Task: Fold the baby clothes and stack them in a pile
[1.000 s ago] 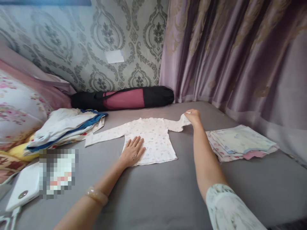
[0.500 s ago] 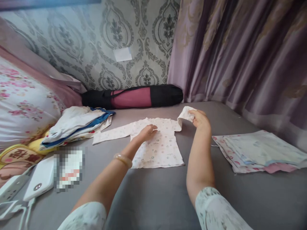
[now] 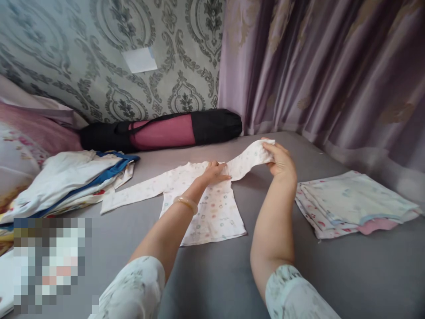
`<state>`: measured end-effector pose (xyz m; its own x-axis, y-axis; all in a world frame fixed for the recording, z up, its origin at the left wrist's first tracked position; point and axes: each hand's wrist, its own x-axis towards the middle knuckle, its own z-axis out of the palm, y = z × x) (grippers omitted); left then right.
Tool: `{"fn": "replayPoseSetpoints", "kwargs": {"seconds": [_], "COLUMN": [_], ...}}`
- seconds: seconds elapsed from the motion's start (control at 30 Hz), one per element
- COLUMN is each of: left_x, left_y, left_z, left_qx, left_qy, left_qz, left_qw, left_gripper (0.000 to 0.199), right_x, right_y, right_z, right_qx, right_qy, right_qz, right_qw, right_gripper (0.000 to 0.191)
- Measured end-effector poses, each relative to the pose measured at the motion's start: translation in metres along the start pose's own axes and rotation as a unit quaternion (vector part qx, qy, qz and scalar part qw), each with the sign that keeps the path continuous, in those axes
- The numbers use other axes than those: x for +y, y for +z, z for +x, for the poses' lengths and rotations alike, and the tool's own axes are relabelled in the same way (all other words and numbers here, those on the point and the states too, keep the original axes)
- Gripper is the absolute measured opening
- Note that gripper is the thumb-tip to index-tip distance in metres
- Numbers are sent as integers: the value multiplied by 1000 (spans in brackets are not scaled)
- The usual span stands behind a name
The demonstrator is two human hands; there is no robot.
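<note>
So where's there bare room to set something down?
Bare grey sheet lies right of the right forearm, nearer than the folded clothes. Another patch lies between that and the left forearm, below the printed long-sleeved shirt. The left edge is crowded: heaped clothes, pixelated item.

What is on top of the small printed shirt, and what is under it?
The left hand is over the shirt at one shoulder, its forearm hiding more of it. Grey fabric shows around the edges; whatever lies directly beneath is covered.

No text or numbers legible. Shirt [image 3: 217, 215]: small print, can't make out lettering. Pixelated patch [image 3: 53, 261], lower left: unreadable.
</note>
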<state>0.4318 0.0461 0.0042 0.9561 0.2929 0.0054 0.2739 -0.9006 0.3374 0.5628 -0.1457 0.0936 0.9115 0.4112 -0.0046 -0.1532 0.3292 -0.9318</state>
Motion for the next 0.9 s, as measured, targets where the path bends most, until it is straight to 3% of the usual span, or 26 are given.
{"fn": "replayPoseSetpoints", "kwargs": {"seconds": [0.33,0.57,0.67,0.8,0.9], "left_x": [4,20,21,9,-10], "left_y": [-23,-33,-33,-34,-39], "left_z": [16,23,18,-5,-34], "left_qx": [-121,-168,-142,-62,20], "left_qy": [-31,-68,-54,-25,-88], "left_qz": [-4,14,-7,-104,-241], "left_qw": [992,983,988,992,966], "left_gripper": [98,102,90,76,65], "right_x": [9,18,21,25,31], "right_y": [41,67,74,82,90], "right_z": [-5,-9,-9,-11,-13], "right_qx": [-107,-131,-124,-108,-100], "right_qy": [13,59,73,89,88], "right_qz": [-16,-9,6,15,-5], "right_qw": [994,990,990,990,991], "right_gripper": [35,31,24,17,16]}}
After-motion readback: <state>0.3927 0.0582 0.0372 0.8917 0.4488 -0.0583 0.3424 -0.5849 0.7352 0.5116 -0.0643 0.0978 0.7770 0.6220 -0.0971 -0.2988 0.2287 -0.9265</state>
